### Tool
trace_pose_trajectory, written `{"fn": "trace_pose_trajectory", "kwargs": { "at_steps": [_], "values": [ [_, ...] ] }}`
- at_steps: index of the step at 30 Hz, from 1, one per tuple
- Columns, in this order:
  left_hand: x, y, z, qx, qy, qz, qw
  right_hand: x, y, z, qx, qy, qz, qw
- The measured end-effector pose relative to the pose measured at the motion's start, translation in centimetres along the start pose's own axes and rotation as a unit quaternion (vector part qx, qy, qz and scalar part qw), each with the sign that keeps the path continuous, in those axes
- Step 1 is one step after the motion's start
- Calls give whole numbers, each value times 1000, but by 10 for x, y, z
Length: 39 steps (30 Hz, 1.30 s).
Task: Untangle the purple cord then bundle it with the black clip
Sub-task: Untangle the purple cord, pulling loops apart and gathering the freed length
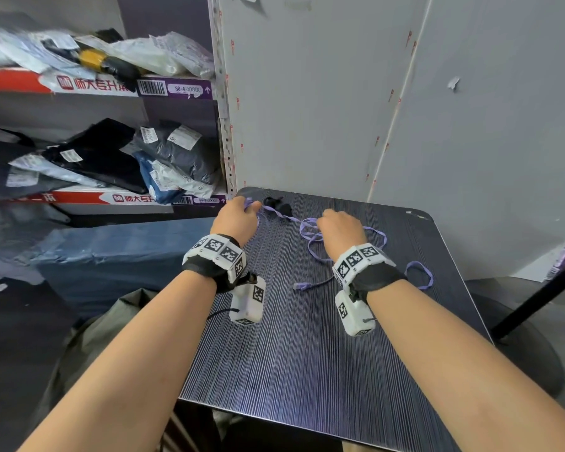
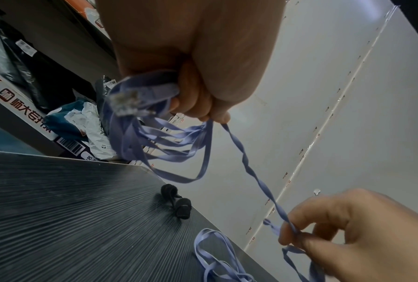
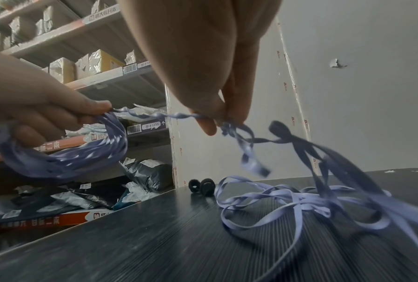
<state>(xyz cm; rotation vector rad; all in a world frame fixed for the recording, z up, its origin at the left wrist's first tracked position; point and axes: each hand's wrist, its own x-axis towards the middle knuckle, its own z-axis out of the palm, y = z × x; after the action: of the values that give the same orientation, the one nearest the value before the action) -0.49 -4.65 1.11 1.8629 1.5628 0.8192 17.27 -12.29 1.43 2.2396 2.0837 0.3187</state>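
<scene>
A flat purple cord (image 1: 310, 238) lies in loose loops on the dark striped table (image 1: 291, 353). My left hand (image 1: 238, 216) grips several coiled loops of the cord (image 2: 159, 141) together with one clear plug (image 2: 126, 102), held above the table's far left corner. My right hand (image 1: 338, 231) pinches a twisted stretch of the cord (image 3: 164, 115) that runs taut between both hands. The other plug (image 1: 302, 286) rests on the table near my right wrist. The black clip (image 1: 278, 205) lies at the far edge, between my hands; it also shows as a black clip (image 2: 176, 203) on the table below the coil.
Shelves (image 1: 111, 89) stacked with parcels stand to the left. Grey panels (image 1: 340, 109) close off the back of the table. A blue-wrapped bundle (image 1: 118, 252) sits left of the table, and a dark pole (image 1: 535, 298) slants at the right.
</scene>
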Motion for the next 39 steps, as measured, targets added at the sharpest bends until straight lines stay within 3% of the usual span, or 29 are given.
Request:
{"fn": "trace_pose_trajectory", "kwargs": {
  "at_steps": [6, 11, 15, 20, 25, 28, 30, 39],
  "values": [
    [-4, -2, 4, 13, -4, 16, 1000, 3, 2, 1, -8, 39, 19, 999],
    [-4, -3, 0, 8, 6, 12, 1000, 2, 10, 9, 60, 69, -85, 992],
    [-4, -8, -6, -31, 23, -21, 999, 1, 18, 22, 97, 91, -94, 987],
    [-2, -21, -15, -40, 42, -49, 997, -6, 28, 35, 230, 34, -10, 973],
    [-3, -29, -16, -28, 47, -67, 996, -9, 36, 40, 98, 118, 32, 988],
    [-2, -31, -13, -29, 53, -79, 995, -9, 30, 30, 14, 53, 27, 998],
    [-2, -31, -13, -31, 58, -84, 994, -7, 28, 26, 20, 19, 42, 999],
    [-1, -37, -16, -50, 78, -87, 992, -14, 22, 38, 197, -34, 3, 980]
  ]
}}
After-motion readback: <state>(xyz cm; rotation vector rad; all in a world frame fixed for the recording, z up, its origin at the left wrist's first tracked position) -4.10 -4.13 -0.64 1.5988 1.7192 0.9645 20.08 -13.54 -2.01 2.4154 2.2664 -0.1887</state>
